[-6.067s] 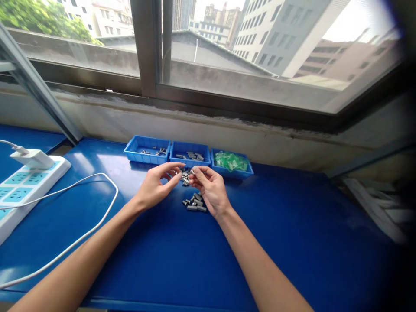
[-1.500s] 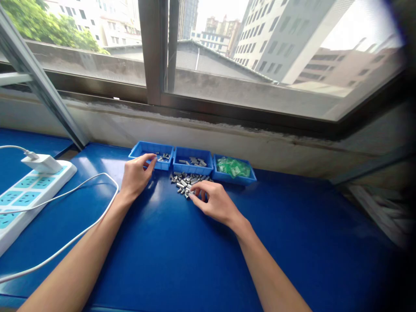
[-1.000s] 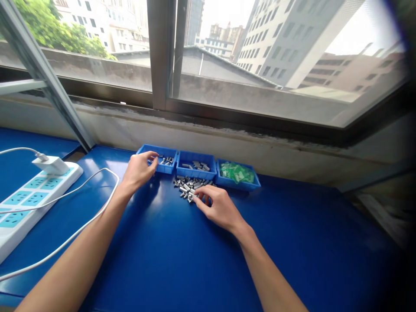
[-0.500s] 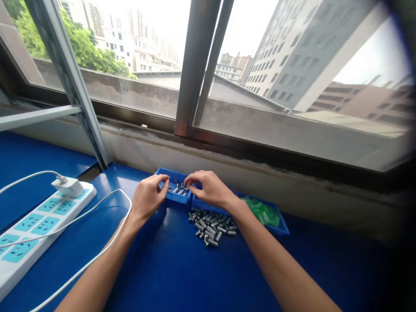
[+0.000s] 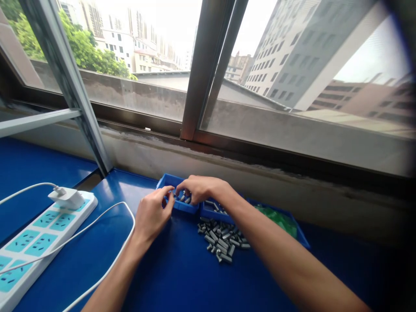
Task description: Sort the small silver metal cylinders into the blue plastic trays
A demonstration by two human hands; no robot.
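My left hand (image 5: 152, 213) rests at the near rim of the leftmost blue tray (image 5: 166, 181), fingers curled against its edge. My right hand (image 5: 199, 188) reaches across over the same tray, fingertips pinched down among the small grey metal pieces (image 5: 182, 198) inside; what it pinches is too small to make out. A loose pile of grey metal pieces (image 5: 222, 239) lies on the blue table (image 5: 182, 277) just below my right forearm. A second blue tray (image 5: 209, 210) with similar pieces sits to the right.
A third blue tray (image 5: 302, 240) holding green packets (image 5: 279, 219) sits at the right end of the row. A white power strip (image 5: 35, 234) with a plugged adapter (image 5: 66, 198) and white cable (image 5: 107, 208) lies at the left. A window sill and wall rise right behind the trays.
My right hand left the loose pile and moved up and left into the leftmost tray. My left hand stayed at that tray's edge. The camera view shifted down and left.
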